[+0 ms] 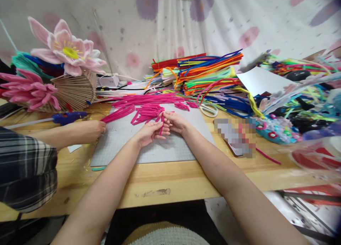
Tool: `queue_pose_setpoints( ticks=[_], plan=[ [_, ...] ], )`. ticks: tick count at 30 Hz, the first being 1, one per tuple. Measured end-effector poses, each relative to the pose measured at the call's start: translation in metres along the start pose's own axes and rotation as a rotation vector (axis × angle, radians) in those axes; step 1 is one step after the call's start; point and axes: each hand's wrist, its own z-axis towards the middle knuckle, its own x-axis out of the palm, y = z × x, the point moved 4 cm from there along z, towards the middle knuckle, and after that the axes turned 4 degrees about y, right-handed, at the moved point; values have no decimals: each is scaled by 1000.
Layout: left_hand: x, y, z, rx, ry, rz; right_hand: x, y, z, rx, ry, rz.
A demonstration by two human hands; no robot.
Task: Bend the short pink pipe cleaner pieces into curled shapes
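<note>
Over the grey cutting mat [176, 155], my left hand [149, 134] pinches a short magenta pipe cleaner [161, 127] between thumb and fingers. My right hand [177, 123] meets it from the other side, its fingers closed on the upper part of the same piece. Just behind my hands lies a pile of short magenta pipe cleaners [145, 114]. Longer magenta pipe cleaners [144, 100] are spread across the mat's back edge. Two small magenta bent shapes [182, 106] rest to the right of the pile.
From the left, a co-worker's hand [93, 130] touches a magenta bundle [119, 113]. Nearby are a blue glue gun [69, 118] and pink fuzzy flowers [69, 48]. Scissors [209, 110], a blurred-out flat object [236, 138] and stacked coloured pipe cleaners [210, 72] stand right and behind.
</note>
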Motion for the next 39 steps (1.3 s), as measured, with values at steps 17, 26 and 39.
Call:
queue_pose_setpoints(
  ticks=[17,26,39],
  plan=[
    [-2,-3,0,27,-82,-41,-7,4,4,-80,-174,-81],
    [-1,-4,0,24,-62,-46,-6,8,2,-145,-236,-144],
    [-4,-3,2,77,-75,-4,-3,6,4,-212,-182,-221]
  ],
)
